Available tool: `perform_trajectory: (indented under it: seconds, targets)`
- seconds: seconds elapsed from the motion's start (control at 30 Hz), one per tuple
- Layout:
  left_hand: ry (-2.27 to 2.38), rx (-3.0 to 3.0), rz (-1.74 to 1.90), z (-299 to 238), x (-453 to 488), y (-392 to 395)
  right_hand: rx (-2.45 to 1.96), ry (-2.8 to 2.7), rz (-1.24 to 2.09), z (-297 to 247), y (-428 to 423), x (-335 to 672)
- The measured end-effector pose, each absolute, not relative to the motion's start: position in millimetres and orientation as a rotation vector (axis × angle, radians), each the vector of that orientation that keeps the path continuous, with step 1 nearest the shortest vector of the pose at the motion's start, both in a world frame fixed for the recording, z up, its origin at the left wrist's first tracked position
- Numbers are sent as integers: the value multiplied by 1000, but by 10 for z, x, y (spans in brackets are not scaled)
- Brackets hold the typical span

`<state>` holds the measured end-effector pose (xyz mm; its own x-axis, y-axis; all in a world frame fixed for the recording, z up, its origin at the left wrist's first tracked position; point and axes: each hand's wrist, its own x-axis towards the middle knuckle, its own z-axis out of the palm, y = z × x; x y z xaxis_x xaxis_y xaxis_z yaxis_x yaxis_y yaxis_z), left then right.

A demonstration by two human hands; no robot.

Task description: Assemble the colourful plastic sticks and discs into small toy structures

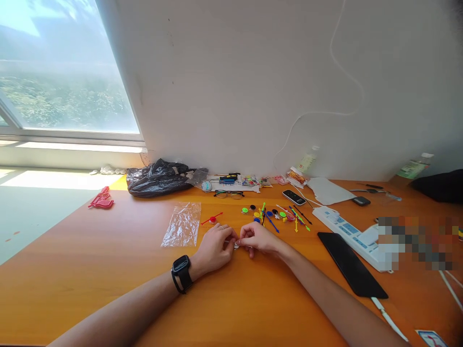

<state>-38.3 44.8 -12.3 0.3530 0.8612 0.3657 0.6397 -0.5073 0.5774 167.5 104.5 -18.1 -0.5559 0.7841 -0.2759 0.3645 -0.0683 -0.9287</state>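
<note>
A small white arrow spinner (236,246), a round base with a thin arrow, is between my hands just above or on the table. My left hand (216,246), wearing a black watch (182,273) at the wrist, pinches it from the left. My right hand (257,239) pinches it from the right, fingers curled. Much of the piece is hidden by my fingertips. Beyond my left hand lies a red arrow spinner (212,220), its arrow across a round base. Past my right hand are loose coloured discs (269,213) and loose arrows (296,222) in several colours.
A clear plastic bag (182,225) lies left of the hands, with a red plastic piece (102,198) farther left. Behind are a black bag (159,178) and glasses (229,194). A black phone (350,264) and a white power strip (349,233) lie right.
</note>
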Motion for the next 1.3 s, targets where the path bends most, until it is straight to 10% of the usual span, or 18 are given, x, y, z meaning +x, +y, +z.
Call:
perform_trajectory:
  seconds: [1.3]
  targets:
    - [1285, 2075, 1392, 158, -510, 309, -1289, -1481, 1436, 149, 579, 1942]
